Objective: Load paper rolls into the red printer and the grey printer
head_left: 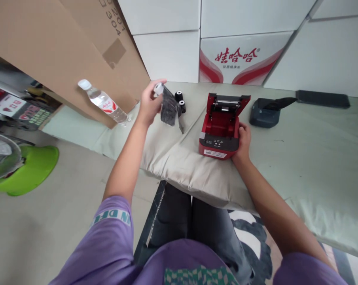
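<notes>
My left hand (150, 103) is closed around a small white paper roll (158, 89), held above the cloth-covered surface (163, 148). A loose strip with a dark face (168, 109) hangs from the roll. Just to its right, two small black rolls with white cores (182, 106) stand on the cloth. A red and black receipt printer (216, 144) rests there too, its lid (228, 105) raised and its red paper bay showing nothing inside. My right hand (243, 143) grips the printer's right side, with part of the fingers hidden behind it.
Right of the printer sits a dark boxy device (264, 116), and beyond it a flat black slab (322, 99). A water bottle (106, 103) leans at the left by a large cardboard box (63, 43). White cartons (241, 59) line the back. A green stool (33, 168) stands at lower left.
</notes>
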`<state>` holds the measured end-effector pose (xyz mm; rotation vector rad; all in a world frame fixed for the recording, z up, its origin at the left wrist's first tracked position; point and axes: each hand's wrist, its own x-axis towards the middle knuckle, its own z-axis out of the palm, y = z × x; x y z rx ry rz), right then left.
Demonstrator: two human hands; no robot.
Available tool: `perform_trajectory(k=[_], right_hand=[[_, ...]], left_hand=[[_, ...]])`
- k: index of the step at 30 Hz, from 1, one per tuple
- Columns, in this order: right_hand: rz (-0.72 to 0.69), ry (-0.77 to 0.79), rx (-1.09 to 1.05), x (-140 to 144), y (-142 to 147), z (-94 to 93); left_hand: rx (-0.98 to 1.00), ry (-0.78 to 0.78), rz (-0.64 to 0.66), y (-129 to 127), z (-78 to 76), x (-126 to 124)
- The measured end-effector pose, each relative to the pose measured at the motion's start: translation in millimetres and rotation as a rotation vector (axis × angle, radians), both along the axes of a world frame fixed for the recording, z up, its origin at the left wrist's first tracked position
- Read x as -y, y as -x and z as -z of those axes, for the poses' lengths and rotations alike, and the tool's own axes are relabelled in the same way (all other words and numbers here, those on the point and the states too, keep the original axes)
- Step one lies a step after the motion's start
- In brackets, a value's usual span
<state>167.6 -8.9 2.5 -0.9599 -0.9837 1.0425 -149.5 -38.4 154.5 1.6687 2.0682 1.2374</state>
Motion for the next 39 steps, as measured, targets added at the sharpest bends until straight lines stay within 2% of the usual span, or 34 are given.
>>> perform_trajectory(k=[2,4,7,10,14,17,20,23,25,27,30,32,34,37,39], right_hand=[[0.01,-0.007,0.012,0,0,-0.8],[0.017,-0.013,0.017,1,0,-0.9],[0.013,-0.011,0.023,1,0,-0.5],[0.02,-0.011,0.023,0,0,-0.5],[0.012,-0.014,0.023,1,0,-0.9],[-0.006,-0.015,0.021,0,-1,-0.3],[0.0,-0.006,0.011,-1,-1,-0.3],[0.002,0.003,0.024,0,0,-2.3],[0.003,0.003,0.034,2,0,-4.2],[0.001,-0.001,0.035,3,1,-5.8],[0.0,-0.008,0.044,5,1,-7.2],[0.0,-0.01,0.046,5,0,-7.6],[-0.005,-0.012,0.037,5,0,-7.7],[-0.002,-0.014,0.039,5,0,-7.5],[-0.003,-0.01,0.056,4,-1,-7.5]], left_hand=[[-0.013,0.037,-0.125,21,3.2,-7],[-0.069,0.095,-0.184,31,7.2,-15],[-0.185,0.198,-0.247,31,11.6,-25],[-0.211,0.253,-0.352,24,12.4,-38],[-0.241,0.286,-0.438,24,13.0,-70],[-0.319,0.383,-0.387,30,19.9,-97],[-0.398,0.471,-0.362,31,34.2,-115],[-0.494,0.496,-0.381,26,47.5,-118],[-0.523,0.494,-0.38,23,49.0,-114],[-0.483,0.429,-0.325,23,43.4,-110],[-0.375,0.182,-0.109,28,30.8,-114],[-0.353,0.097,0.011,31,28.2,-125],[-0.377,0.184,0.054,29,32.6,-139],[-0.446,0.406,0.05,17,42.0,-154],[-0.468,0.442,0.012,8,41.1,-154]])
